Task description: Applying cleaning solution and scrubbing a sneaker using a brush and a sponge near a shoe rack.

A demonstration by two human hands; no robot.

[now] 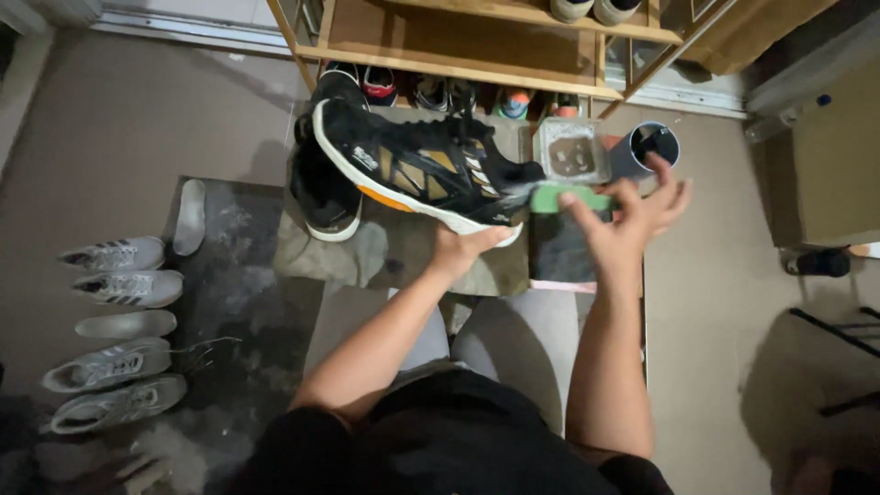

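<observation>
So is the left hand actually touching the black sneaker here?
Touching. The head view shows the left hand gripping the black sneaker from beneath, fingers against its white sole, holding it off the floor.

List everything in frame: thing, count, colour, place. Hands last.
black sneaker: 1, black with white sole and orange patch, held up at centre
second black sneaker: 1, black, on the cloth behind the held one
green brush: 1, green, at the held sneaker's heel
clear tub: 1, clear, right of the sneaker
cup: 1, grey, right of the tub
grey sneakers: 4, light grey, floor at left
insoles: 2, pale, near the grey sneakers
wooden shelf: 1, brown, top, shoes beneath it
left hand: under the held sneaker's sole
right hand: on the brush, fingers spread
</observation>
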